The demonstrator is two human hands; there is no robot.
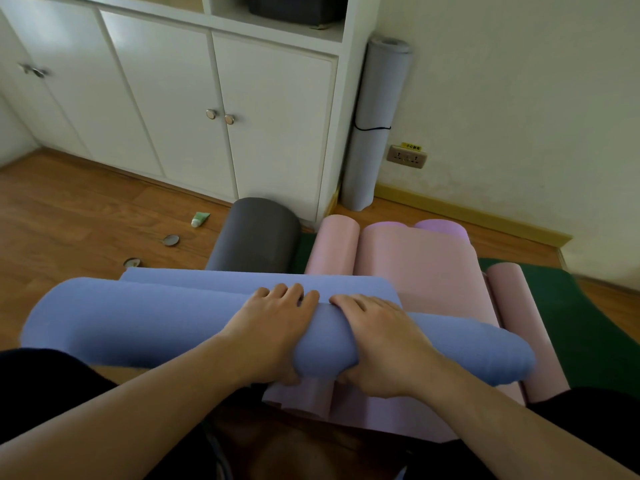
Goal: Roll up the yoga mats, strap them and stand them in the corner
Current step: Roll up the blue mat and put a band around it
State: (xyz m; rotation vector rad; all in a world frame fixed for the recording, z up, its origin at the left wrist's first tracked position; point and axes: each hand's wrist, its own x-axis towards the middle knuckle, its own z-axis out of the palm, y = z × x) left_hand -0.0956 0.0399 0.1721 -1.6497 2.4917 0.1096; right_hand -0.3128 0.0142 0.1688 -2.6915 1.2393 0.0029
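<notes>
Head view shows us mid-roll on the blue mat. Our left hand and right hand sit side by side at the middle of the roll, fingers curled over its top and thumbs tucked under its near side, so both hold the roll snugly with the palms wrapped around it. Just beyond our fingertips only a short flat tail of the mat is left unrolled. The roll lies crosswise on the pink mats, which run away from us under our grip.

To finish this step well, we judge that we should keep the pressure even across both palms and push forward over the tail. The ends, well out to either side of our hands, look looser and fatter than the squeezed middle, so we might slide the hands apart to tighten them and keep the edges from telescoping. Once the tail is tucked under, one hand ought to stay clamped on the roll while the other reaches for a strap; we see none near our grip. Far ahead, a strapped grey mat already stands in the corner.
</notes>
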